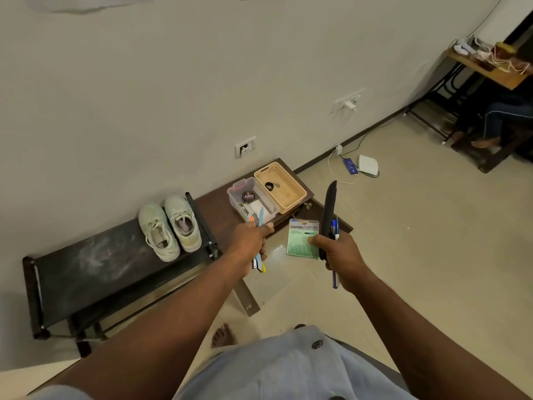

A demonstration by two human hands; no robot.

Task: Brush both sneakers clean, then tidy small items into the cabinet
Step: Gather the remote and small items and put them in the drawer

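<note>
My right hand (339,252) is wrapped round a bundle: a long black brush (329,215), a blue pen (334,229) and a green lead pack (302,237) pressed under the thumb. The brush stands almost upright, tip up and away toward the wall, and the pen runs alongside it. The brush looks stiff and light; the flat, slick card is the one likely to slide, so I'd pinch it hard.

My left hand (252,241) is fisted on thin sticks (259,243), maybe pens, which point up toward the clear box (251,204) with their tails down. They look light and smooth, easy to fan out.

The sneakers (170,226) sit paired on the rack (95,264), toes toward me. Everything in my hands hangs over the floor, just short of the cabinet (219,209).
</note>
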